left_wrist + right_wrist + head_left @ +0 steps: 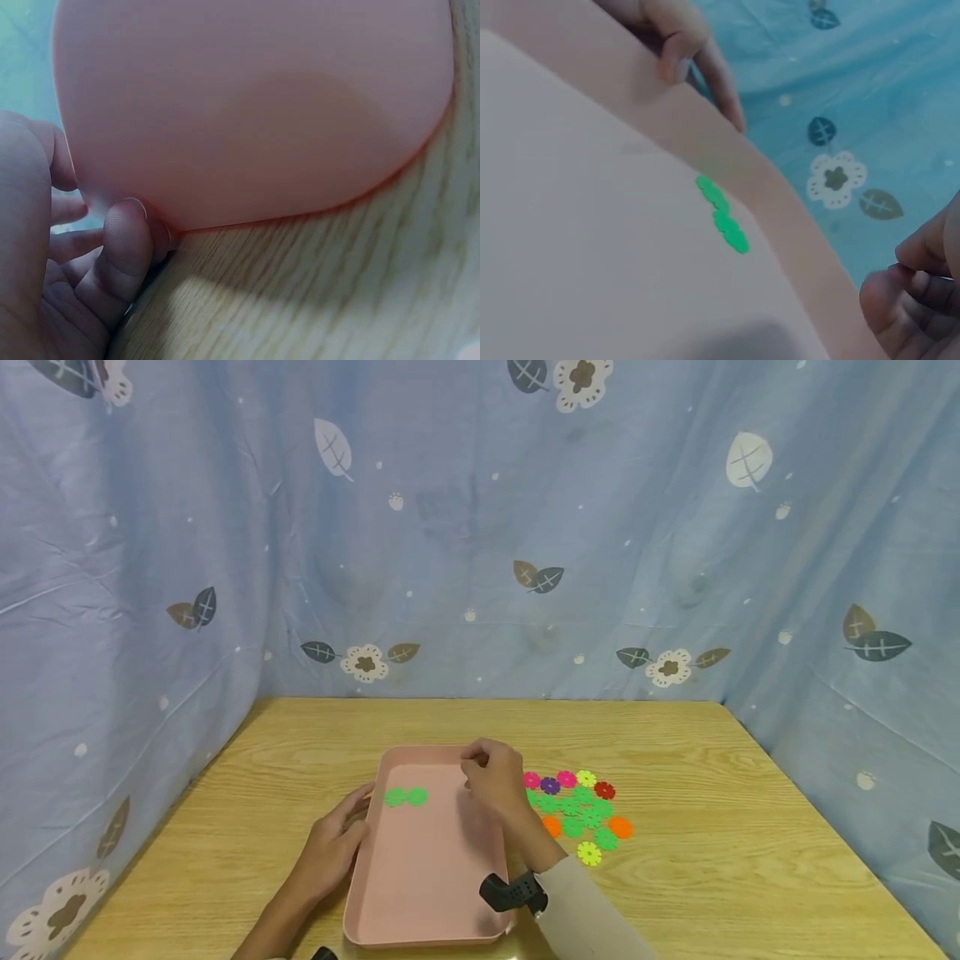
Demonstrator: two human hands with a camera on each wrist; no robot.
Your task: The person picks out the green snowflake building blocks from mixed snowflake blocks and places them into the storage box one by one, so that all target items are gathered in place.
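Note:
My left hand (330, 847) grips the left side of a pink tray (427, 881), its thumb (124, 240) pressed close to the tray's edge. Two green flower-shaped plastic discs lie side by side in the tray: a left one (395, 797) and a right one (417, 796). Over the tray's far right corner is my right hand (495, 777), fingers bent and thumb and fingertips brought together. In the right wrist view, no piece shows between those fingertips (885, 296).
Right of the tray, many loose discs are spread on the wooden table (712, 860): mostly green (572, 825), also orange (620, 827), yellow (588, 853), pink, purple (551, 786) and red (604, 790). A blue patterned curtain (465, 527) surrounds the table's back and sides.

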